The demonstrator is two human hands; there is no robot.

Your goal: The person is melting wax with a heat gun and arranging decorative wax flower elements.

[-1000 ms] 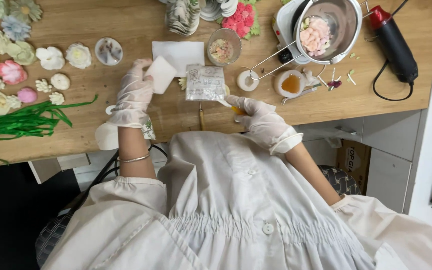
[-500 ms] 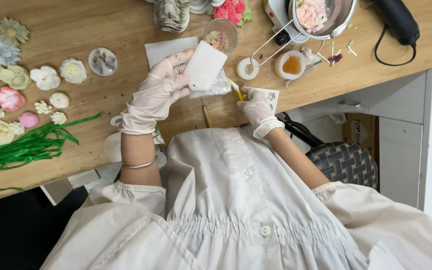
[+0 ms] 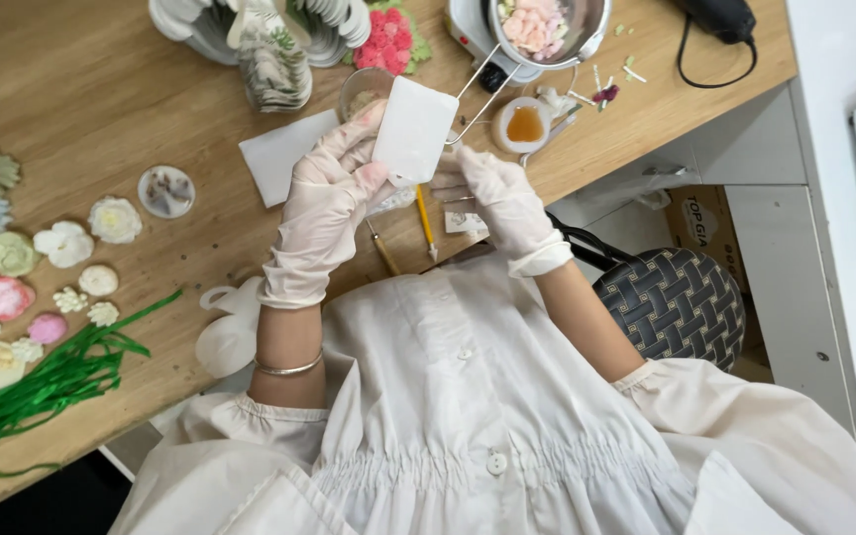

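Note:
Both of my hands wear thin white gloves and meet over the wooden desk point(image 3: 101, 109). My left hand point(image 3: 324, 203) grips a flat white rectangular piece point(image 3: 414, 129) by its lower left edge and holds it up. My right hand point(image 3: 492, 193) touches the lower right edge of the same piece with its fingertips. A yellow pencil-like tool point(image 3: 426, 220) lies on the desk just below my hands. A white sheet point(image 3: 274, 157) lies under my left hand.
Coloured flower shapes point(image 3: 61, 243) and green stems point(image 3: 47, 381) lie at the left. A small round dish point(image 3: 165, 190), a glass jar point(image 3: 359, 91), a metal bowl of pink petals point(image 3: 547, 25), a cup of amber liquid point(image 3: 525, 124) and a woven bag point(image 3: 676, 297) surround me.
My left hand has raised the white piece towards the middle. My right hand has left the yellow tool on the desk and come up to the piece.

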